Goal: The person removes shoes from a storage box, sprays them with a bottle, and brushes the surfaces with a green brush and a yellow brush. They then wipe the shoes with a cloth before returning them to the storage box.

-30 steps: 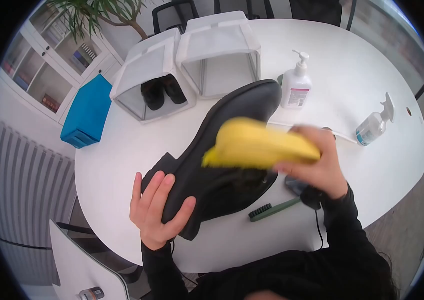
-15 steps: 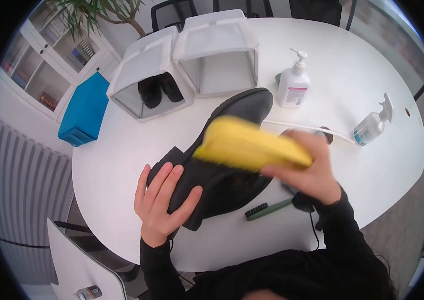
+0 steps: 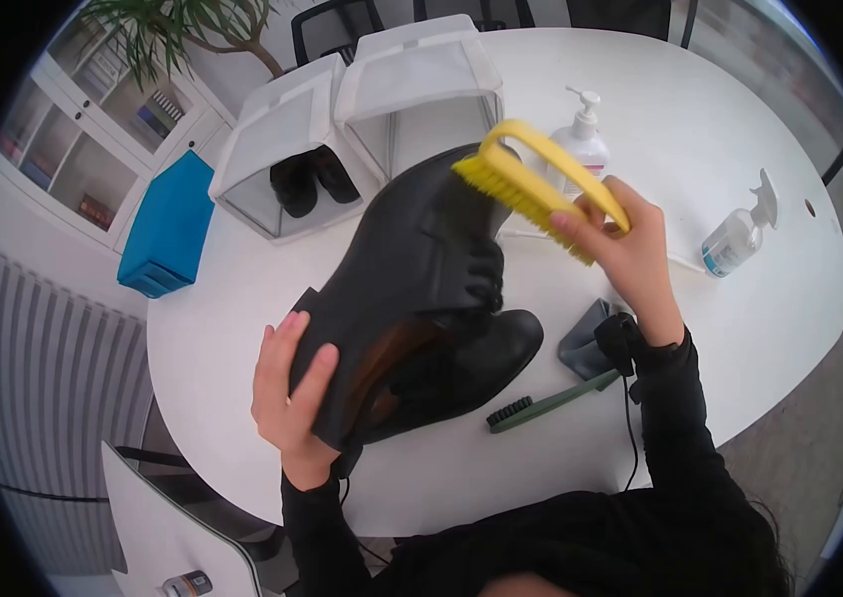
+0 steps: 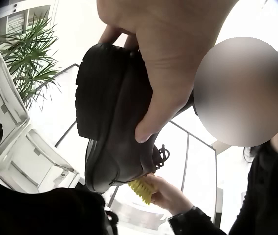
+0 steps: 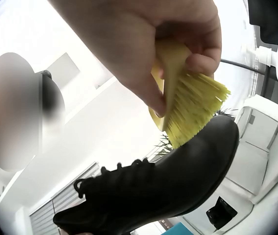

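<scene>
Held up over the table, a black lace-up shoe [image 3: 382,249] has its side and laces turned toward the head view. My left hand [image 3: 287,423] grips it by the heel, thumb on one side and fingers round the other. In my right hand [image 3: 632,254] is a yellow scrub brush [image 3: 506,189], held by its looped handle. Its bristles [image 5: 193,110] meet the shoe's toe in the right wrist view. Beneath the held shoe, a second black shoe [image 3: 506,343] is partly hidden, its toe showing.
A green-handled brush [image 3: 551,403] lies near a grey container [image 3: 586,338]. Behind stand two white boxes [image 3: 277,114], the left one with black shoes [image 3: 312,181] inside. A pump bottle [image 3: 581,134], a spray bottle [image 3: 740,239] and a blue case [image 3: 168,224] are around them.
The held shoe has turned from sole up to side and laces up. The yellow brush has moved from across the sole, up and right to the toe.
</scene>
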Tool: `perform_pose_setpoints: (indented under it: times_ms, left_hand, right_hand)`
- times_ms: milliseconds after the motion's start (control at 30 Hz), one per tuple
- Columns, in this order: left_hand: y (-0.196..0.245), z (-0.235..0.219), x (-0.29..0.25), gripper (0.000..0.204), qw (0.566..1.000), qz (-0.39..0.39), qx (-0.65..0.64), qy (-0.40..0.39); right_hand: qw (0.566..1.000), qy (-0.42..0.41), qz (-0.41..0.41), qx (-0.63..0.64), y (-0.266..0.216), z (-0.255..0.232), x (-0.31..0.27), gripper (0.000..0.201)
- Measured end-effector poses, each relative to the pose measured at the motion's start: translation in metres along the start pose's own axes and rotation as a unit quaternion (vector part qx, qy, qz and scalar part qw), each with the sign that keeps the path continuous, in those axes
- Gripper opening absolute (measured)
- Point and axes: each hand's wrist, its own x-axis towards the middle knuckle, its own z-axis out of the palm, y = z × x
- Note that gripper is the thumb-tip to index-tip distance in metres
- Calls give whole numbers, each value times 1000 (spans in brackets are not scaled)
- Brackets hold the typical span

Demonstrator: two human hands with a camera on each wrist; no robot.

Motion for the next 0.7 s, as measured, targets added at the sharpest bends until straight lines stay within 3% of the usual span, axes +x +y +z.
perform_pose_setpoints:
  times_ms: [100,200,233,333,400,533,700]
  left_hand:
    - [-13,2,-5,74,992,-92,-90,-1]
    - [-12,6,-10,73,895,-338,-285,63]
    - [-11,3,-6,76,862,-387,-320,70]
    - [-13,3,-5,79,813,-422,-391,94]
    - [-7,2,-2,82,790,-454,-402,91]
    - [-7,-1,-3,82,767,-469,-434,68]
    - [-12,-3,-5,82,766,-470,-433,69]
  right_hand:
    - [995,77,-47,34,1,2,-3,33]
    - [983,90,-131,93,-8,6,-18,29]
    - [977,88,-170,95,-13,11,-25,31]
    - [934,-10,-351,72,-24,26,-37,27]
    - [922,-14,-384,53,-25,39,-44,28]
    - [947,-10,-311,78,-21,32,-35,27]
    - [949,14,-311,56,-21,18,-27,29]
